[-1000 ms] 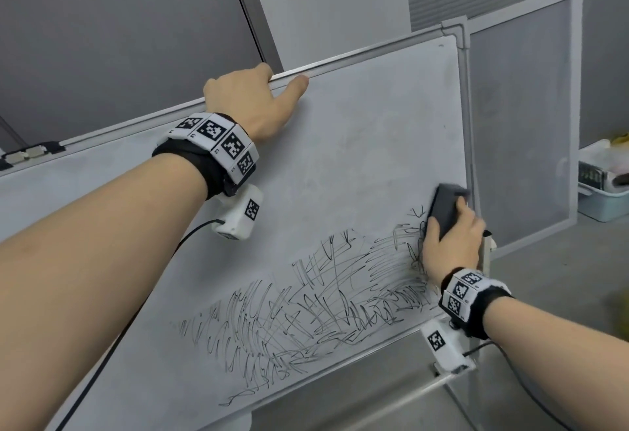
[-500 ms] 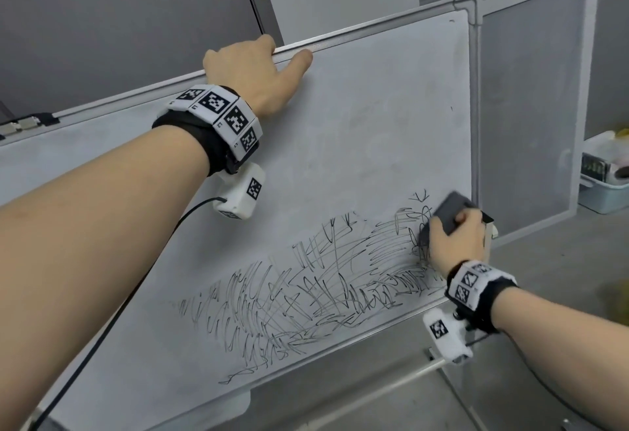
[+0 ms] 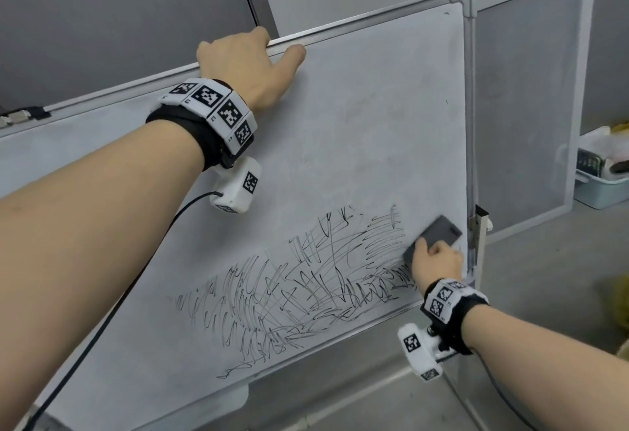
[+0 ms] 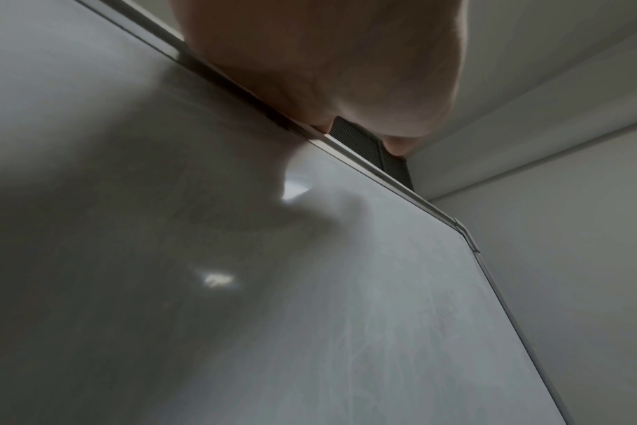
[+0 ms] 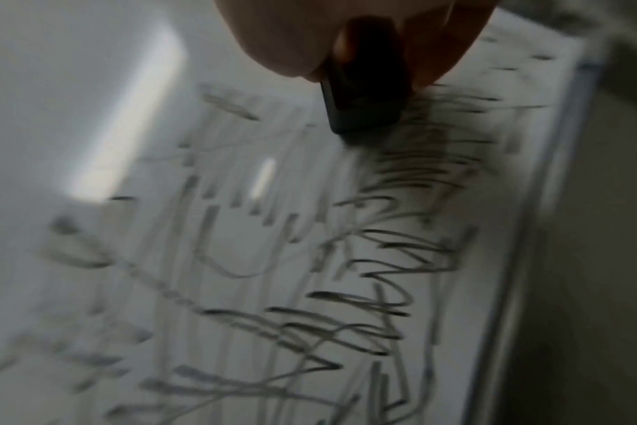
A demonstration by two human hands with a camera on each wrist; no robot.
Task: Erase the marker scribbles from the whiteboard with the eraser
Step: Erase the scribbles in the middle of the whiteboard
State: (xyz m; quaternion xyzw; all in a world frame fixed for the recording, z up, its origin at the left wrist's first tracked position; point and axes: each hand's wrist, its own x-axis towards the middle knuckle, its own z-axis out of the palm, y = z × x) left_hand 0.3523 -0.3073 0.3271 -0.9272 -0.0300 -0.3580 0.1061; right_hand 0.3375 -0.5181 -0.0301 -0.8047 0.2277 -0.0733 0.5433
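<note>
i see the whiteboard tilted in its pale metal frame, its surface smudged grey. black marker scribbles spread across its lower part, reaching toward the right edge. the dark eraser lies flat against the board at the right end of the scribbles, close to the frame's right side.

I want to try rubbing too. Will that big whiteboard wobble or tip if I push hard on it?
Probably it wobbles a bit: the left hand grips the whiteboard's top edge, likely steadying it while the right hand presses the eraser. The surface looks stiff and smooth, so it shouldn't bend.
</note>
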